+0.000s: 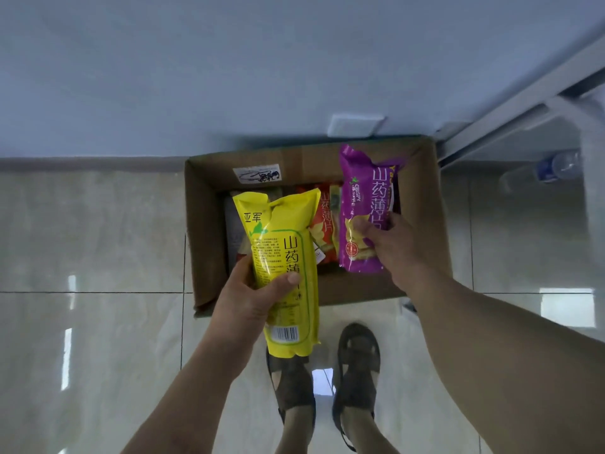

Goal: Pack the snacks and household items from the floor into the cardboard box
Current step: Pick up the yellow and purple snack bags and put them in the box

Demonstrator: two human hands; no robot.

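The left hand is wrapped round a long yellow plastic snack bag, held above the near edge of the open brown cardboard box at frame centre. The right hand pinches a purple plastic snack bag already over the box's right side. Both bags run lengthwise toward the far wall, matching an orange snack bag lying inside. The purple one looks nearer to going in.

Yellow packet, purple packet, brown box
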